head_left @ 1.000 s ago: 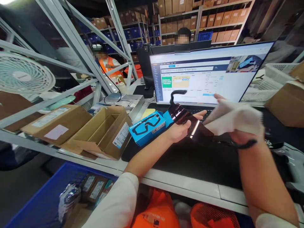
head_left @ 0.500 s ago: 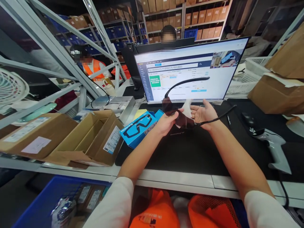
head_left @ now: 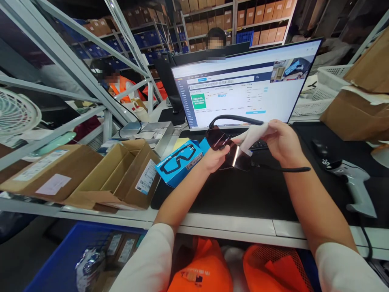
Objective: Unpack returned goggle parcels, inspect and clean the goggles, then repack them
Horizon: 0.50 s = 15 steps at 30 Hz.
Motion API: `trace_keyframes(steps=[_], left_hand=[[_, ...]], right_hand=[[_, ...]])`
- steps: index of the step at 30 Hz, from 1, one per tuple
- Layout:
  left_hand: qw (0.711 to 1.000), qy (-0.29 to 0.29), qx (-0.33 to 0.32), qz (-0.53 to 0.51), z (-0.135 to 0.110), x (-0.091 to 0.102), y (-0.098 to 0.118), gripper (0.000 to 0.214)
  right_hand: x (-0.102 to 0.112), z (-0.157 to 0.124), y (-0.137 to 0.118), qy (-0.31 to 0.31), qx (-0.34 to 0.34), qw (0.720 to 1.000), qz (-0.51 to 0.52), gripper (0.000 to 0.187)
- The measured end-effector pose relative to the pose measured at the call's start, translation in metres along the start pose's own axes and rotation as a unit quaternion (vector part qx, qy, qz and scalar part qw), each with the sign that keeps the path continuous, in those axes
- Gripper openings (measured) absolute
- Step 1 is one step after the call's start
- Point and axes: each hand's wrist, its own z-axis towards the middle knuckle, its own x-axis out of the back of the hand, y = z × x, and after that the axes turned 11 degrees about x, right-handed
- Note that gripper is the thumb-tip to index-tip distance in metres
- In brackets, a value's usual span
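A pair of dark sunglasses (head_left: 240, 159) is held above the black desk mat, its two temples spread apart. My left hand (head_left: 216, 159) is closed on the middle of the glasses, thumb over the lens. My right hand (head_left: 282, 140) pinches one end of a thin white sheet (head_left: 255, 136), maybe soft wrapping or cloth, whose other end hangs against the lenses. One black temple stretches across in front of my right wrist. Left of my left hand lies a blue glasses box (head_left: 179, 162) with a goggle outline printed on it.
A monitor (head_left: 231, 97) stands behind my hands. Open cardboard boxes (head_left: 121, 174) sit at left, with a fan (head_left: 18, 111) beyond. A mouse (head_left: 320, 149) and barcode scanner (head_left: 355, 186) lie at right. A blue bin (head_left: 60, 259) is below. Two people are farther back.
My right hand has gone from spread fingers behind the lenses to pinching the white sheet, pulling it up and right. The glasses have tilted, still in my left hand.
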Motion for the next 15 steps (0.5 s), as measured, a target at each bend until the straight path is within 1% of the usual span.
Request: trace_keyframes(steps=[2, 3, 5, 8, 9, 10, 12, 13, 14, 15], left_hand=[[1.0, -0.008, 0.012, -0.013, 0.0, 0.0, -0.001, 0.06], [1.0, -0.013, 0.013, -0.014, 0.0, -0.001, -0.001, 0.059], [1.0, -0.021, -0.003, -0.011, -0.001, -0.002, -0.002, 0.057], [0.999, -0.01, -0.043, 0.003, -0.001, -0.004, -0.004, 0.053], [0.998, 0.002, -0.056, 0.009, -0.001, -0.004, -0.005, 0.053], [0.998, 0.014, -0.066, 0.016, 0.0, -0.004, -0.007, 0.052], [0.996, 0.028, -0.078, 0.027, 0.002, -0.003, -0.01, 0.053], [0.996, 0.033, -0.081, 0.025, 0.003, -0.002, -0.012, 0.055], [0.995, 0.041, -0.085, 0.016, 0.004, -0.001, -0.014, 0.056], [0.995, 0.052, -0.089, 0.002, 0.005, 0.001, -0.016, 0.058]], right_hand=[[0.007, 0.001, -0.009, 0.044, 0.034, 0.998, 0.017, 0.032], [0.009, 0.001, -0.013, 0.048, 0.045, 0.998, 0.014, 0.034], [0.01, -0.002, -0.022, 0.041, 0.052, 0.998, 0.016, 0.036], [0.005, -0.012, -0.039, -0.002, 0.003, 0.999, 0.042, 0.034], [0.003, -0.018, -0.045, -0.026, -0.022, 0.998, 0.046, 0.034], [0.0, -0.023, -0.051, -0.064, -0.049, 0.996, 0.047, 0.033], [-0.005, -0.032, -0.06, -0.183, -0.098, 0.977, 0.045, 0.037], [-0.007, -0.035, -0.062, -0.233, -0.106, 0.966, 0.038, 0.041], [-0.008, -0.036, -0.062, -0.258, -0.101, 0.96, 0.023, 0.044], [-0.008, -0.036, -0.06, -0.257, -0.087, 0.963, -0.004, 0.043]])
